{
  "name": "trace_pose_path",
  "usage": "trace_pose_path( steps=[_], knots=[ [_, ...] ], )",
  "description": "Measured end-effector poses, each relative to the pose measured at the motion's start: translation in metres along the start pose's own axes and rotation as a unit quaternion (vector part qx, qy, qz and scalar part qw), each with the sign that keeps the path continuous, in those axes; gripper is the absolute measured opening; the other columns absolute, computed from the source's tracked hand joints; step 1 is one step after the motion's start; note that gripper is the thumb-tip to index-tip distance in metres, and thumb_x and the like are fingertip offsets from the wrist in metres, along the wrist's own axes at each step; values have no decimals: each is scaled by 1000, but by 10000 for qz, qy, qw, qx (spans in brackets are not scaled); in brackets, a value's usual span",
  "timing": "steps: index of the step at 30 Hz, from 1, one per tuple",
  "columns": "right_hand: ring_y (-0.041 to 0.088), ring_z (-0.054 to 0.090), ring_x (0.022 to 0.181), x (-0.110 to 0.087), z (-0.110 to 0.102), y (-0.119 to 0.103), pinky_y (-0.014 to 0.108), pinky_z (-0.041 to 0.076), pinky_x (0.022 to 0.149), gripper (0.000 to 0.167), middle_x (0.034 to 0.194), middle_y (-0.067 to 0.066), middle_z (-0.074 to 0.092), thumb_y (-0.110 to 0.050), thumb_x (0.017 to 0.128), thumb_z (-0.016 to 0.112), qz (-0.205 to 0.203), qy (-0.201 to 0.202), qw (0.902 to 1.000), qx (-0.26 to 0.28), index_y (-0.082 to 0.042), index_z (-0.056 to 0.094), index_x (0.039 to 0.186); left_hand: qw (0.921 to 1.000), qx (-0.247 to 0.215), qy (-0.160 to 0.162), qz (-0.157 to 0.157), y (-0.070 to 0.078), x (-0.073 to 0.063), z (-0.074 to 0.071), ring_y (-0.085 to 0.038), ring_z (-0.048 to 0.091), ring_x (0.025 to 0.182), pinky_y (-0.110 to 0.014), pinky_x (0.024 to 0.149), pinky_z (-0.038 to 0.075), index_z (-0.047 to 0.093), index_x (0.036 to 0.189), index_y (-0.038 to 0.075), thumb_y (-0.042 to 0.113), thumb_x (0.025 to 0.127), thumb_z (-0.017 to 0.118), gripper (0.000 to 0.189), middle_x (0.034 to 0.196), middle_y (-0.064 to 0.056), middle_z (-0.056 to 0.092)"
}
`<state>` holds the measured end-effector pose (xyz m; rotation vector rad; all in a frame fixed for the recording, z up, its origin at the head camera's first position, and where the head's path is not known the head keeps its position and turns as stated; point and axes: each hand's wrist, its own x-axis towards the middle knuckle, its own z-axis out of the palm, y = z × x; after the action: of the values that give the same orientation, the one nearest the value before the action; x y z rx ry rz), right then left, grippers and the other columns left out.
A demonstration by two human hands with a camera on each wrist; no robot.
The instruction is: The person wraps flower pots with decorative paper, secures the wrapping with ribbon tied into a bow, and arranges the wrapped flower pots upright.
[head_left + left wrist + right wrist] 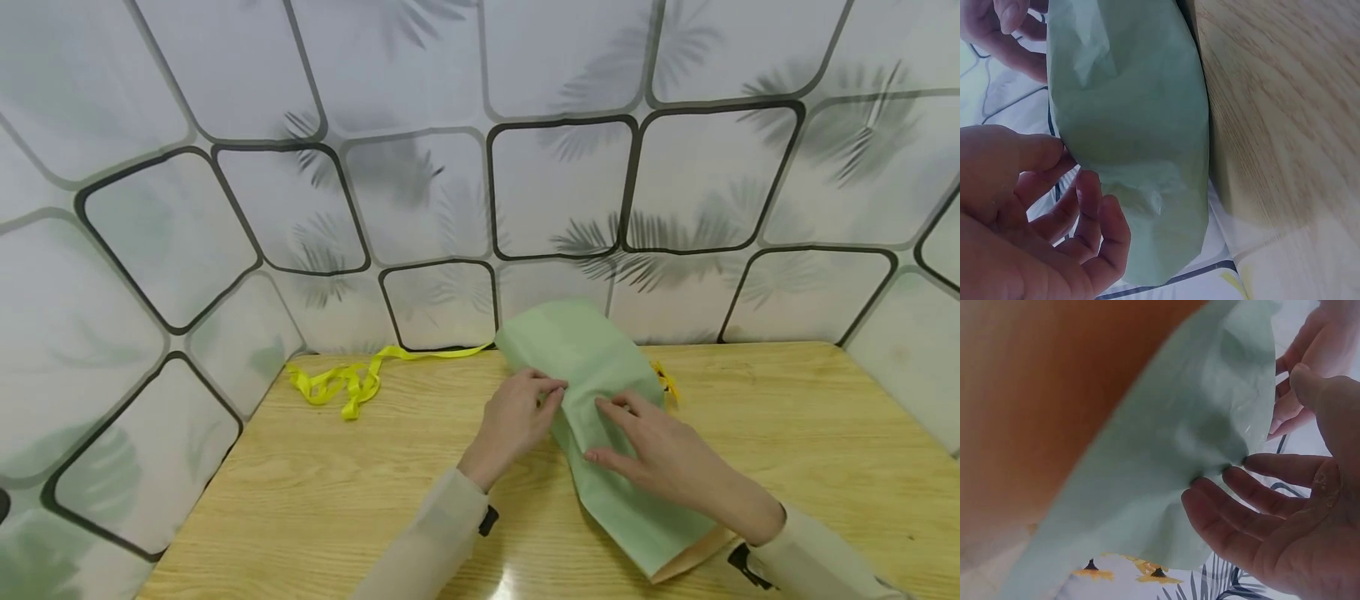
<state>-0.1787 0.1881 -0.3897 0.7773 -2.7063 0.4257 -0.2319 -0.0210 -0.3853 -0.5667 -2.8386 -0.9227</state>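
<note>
A sheet of pale green wrapping paper [570,342] lies slantwise on the table, bulging and folded over, with a brown inner side showing at its near end. At its left edge my left hand [517,421] pinches the paper [1129,125] between thumb and forefinger; the other fingers of this left hand [1054,212] curl loosely beside it. My right hand [660,454] rests on top of the paper, thumb spread away. In the right wrist view the fingertips of the right hand [1272,519] press dents into the paper [1147,462]. Whatever lies under the paper is hidden.
A tangled yellow ribbon [352,379] trails across the back left of the wooden table [337,500], one end running to the paper. Yellow flower-like pieces [666,383] poke out at the paper's right side. A patterned curtain [420,200] stands behind the table.
</note>
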Motion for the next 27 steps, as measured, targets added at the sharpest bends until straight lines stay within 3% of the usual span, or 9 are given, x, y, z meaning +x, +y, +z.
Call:
trace_pose_path(
  steps=[7, 10, 15, 18, 23, 27],
  knots=[
    [17, 66, 87, 1, -3, 2, 30, 53, 61, 75, 125, 13, 62, -48, 85, 81, 125, -291, 9995, -77, 0, 60, 139, 9992, 362, 148, 72, 2, -1, -2, -18, 68, 104, -29, 73, 57, 79, 118, 23, 32, 104, 60, 25, 118, 1, 73],
    [19, 68, 89, 1, -5, 4, 33, 55, 63, 81, 129, 14, 60, -49, 83, 83, 157, -519, 9985, -81, -1, 57, 143, 9982, 500, 192, 254, 2, -1, -3, -21, 68, 104, -30, 75, 57, 80, 116, 20, 31, 103, 62, 25, 116, -1, 75],
    [25, 71, 92, 1, -7, 8, 37, 58, 64, 84, 139, 17, 57, -43, 82, 85, 190, -816, 9965, 33, -2, 52, 148, 9943, 759, 269, 698, 2, 0, -6, -20, 71, 100, -32, 88, 57, 81, 111, 15, 31, 101, 65, 25, 109, 0, 79],
    [32, 71, 103, 1, -6, 11, 44, 59, 70, 80, 144, 19, 56, -37, 84, 84, 181, -789, 9967, 64, -3, 51, 149, 9923, 950, 239, 758, 2, -1, -8, -17, 73, 95, -32, 84, 58, 82, 106, 16, 32, 100, 66, 24, 101, 4, 80],
    [40, 67, 116, 1, -2, 14, 53, 59, 80, 74, 146, 20, 56, -31, 87, 82, 124, -584, 9982, 107, -3, 52, 148, 9859, 1595, 107, 486, 9, -5, -12, -19, 68, 86, -38, 73, 52, 83, 95, 23, 40, 101, 64, 26, 89, 9, 78],
    [41, 65, 119, 1, 0, 18, 55, 58, 84, 71, 146, 20, 57, -26, 87, 82, 76, -434, 9989, 162, -3, 53, 148, 9824, 1778, 186, 532, 12, -7, -13, -15, 58, 68, -33, 69, 41, 75, 71, 24, 40, 101, 64, 35, 64, 11, 65]
  ],
)
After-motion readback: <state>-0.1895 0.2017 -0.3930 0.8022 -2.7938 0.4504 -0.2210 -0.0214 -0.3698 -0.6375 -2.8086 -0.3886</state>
